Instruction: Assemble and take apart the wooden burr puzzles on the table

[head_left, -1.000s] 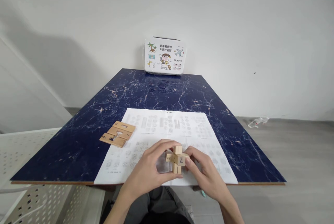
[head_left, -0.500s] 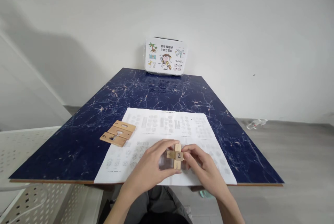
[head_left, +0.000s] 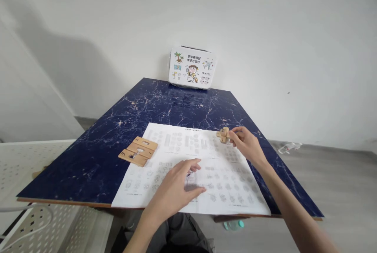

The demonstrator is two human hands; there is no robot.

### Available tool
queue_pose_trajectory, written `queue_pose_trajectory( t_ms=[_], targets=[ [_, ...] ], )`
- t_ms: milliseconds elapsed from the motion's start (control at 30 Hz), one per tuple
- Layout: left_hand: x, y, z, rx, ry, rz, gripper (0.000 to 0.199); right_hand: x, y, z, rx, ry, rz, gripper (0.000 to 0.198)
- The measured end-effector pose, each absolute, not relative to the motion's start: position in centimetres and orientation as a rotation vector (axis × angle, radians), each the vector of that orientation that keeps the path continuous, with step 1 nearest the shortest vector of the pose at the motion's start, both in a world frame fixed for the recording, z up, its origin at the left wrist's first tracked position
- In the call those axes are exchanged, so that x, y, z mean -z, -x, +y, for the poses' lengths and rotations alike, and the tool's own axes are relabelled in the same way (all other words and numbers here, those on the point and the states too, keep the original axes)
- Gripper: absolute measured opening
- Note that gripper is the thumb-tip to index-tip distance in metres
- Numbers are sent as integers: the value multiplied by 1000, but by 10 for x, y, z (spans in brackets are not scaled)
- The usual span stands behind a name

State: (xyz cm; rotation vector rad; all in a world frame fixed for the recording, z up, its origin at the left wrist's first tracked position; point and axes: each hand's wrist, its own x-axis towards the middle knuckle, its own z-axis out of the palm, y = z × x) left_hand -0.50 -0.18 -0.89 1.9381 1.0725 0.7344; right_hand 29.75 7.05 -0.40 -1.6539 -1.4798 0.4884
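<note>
Pinched in my right hand [head_left: 244, 141] is a wooden burr puzzle [head_left: 223, 135], small crossed blocks with numbers marked on them, above the far right part of the paper sheet [head_left: 179, 154]. My left hand [head_left: 179, 184] is open over the sheet's near middle, thumb and fingers apart with nothing between them. On the left, flat wooden pieces with cut-outs and numbers [head_left: 143, 149] lie side by side, partly on the sheet and partly on the table. Faint printed diagrams cover the sheet.
The dark blue marbled table [head_left: 156, 99] carries a white cartoon-printed case [head_left: 192, 67] at its far edge, against the wall. A white perforated shelf [head_left: 38, 190] stands at the lower left. A bottle with a green cap [head_left: 234, 224] is on the floor under the table.
My right hand has carried the burr puzzle away from my left hand, forward and to the right. My left hand has let go of it and stays near the same spot.
</note>
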Motion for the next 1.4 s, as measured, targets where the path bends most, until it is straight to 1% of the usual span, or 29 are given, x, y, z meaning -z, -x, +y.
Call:
queue_pose_trajectory(
  t_ms=[167, 433, 633, 733, 933, 1033, 1133, 1233, 1300, 1400],
  targets=[
    [5, 3, 0, -709, -1930, 1108, 49, 17, -317, 99, -354, 1673, -1462, 38],
    [6, -4, 5, -720, -1958, 1106, 43, 30, -331, 102, -266, 1663, -1444, 35],
    [7, -7, 7, -684, -1951, 1133, 42, 28, -328, 101, -183, 1691, -1470, 25],
    [4, -8, 7, -666, -1957, 1153, 38, 30, -327, 101, -144, 1703, -1460, 23],
    [0, -5, 5, -675, -2015, 1144, 31, 26, -323, 97, -39, 1597, -1377, 24],
    [1, -4, 4, -700, -2030, 1135, 29, 21, -316, 91, -34, 1511, -1363, 32],
    [1, -4, 3, -696, -2026, 1142, 28, 19, -306, 84, -105, 1404, -1468, 41],
    [-1, -5, 3, -656, -2016, 1164, 27, 18, -295, 80, -299, 1266, -1677, 48],
    [-2, -6, 4, -640, -2021, 1173, 27, 18, -289, 78, -520, 1197, -1789, 49],
    [-1, -6, 5, -651, -2041, 1176, 27, 17, -283, 78, -939, 1142, -1891, 46]
  ],
)
